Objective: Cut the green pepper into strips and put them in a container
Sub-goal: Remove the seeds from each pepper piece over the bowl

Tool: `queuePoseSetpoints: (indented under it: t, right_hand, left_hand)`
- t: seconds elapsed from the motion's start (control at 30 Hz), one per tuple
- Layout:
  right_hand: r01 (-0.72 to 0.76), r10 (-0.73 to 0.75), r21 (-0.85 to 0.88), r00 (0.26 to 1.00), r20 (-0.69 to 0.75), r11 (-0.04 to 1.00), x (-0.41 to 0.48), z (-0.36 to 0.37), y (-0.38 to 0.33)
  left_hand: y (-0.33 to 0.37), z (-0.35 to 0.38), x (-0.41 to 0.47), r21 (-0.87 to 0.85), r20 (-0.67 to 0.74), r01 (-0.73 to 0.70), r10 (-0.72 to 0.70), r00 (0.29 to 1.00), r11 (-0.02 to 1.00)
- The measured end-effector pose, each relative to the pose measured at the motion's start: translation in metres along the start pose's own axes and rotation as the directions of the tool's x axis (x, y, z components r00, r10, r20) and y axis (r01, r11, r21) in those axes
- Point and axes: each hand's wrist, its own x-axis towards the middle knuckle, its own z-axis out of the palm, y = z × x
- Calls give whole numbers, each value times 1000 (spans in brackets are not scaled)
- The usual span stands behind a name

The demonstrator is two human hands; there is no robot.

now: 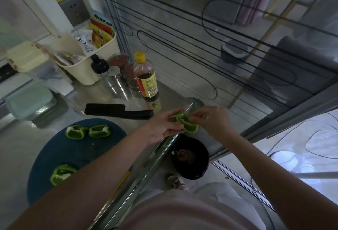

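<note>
Both hands hold one green pepper piece (187, 123) just past the counter's front edge, above a black bin (190, 158) on the floor. The left hand (162, 125) grips its near end; the right hand (210, 120) pinches its far rim with the fingertips. Three more pepper pieces lie on the dark round cutting board (73, 152) on the counter (16, 149): two (87, 131) side by side at its far edge, one (61, 174) near its front. A black knife (118, 111) lies beyond the board.

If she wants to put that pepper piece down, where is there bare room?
Bare: the middle of the dark board, between the two pepper pieces at its back and the one in front. Crowded: the bottles and shakers behind the black knife.
</note>
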Motion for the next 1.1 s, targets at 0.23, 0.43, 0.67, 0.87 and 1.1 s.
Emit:
queuePoseSetpoints:
  t: [0.23, 0.43, 0.67, 0.87, 1.1]
  right_hand:
    - [-5, 5, -5, 1000, 23, 1000, -2, 3, -8]
    - [-26, 26, -11, 1000, 0, 1000, -7, 3, -11]
    - [-90, 95, -108, 995, 40, 990, -5, 11, -4]
    - [-129, 126, -268, 992, -30, 955, -3, 26, -6]
    - [-106, 94, -80, 986, -135, 991, -11, 20, 4]
  left_hand:
    - [4, 9, 1, -3, -15, -21, 21, 1000, 1000]
    - [2, 14, 1, 120, -26, -28, 32, 999, 992]
    - [-5, 17, -1, 322, -11, -37, 42, 999, 946]
    - [-7, 20, 1, 305, -35, -18, 30, 999, 952]
    - [-7, 18, 3, 199, -66, 15, -1, 998, 980]
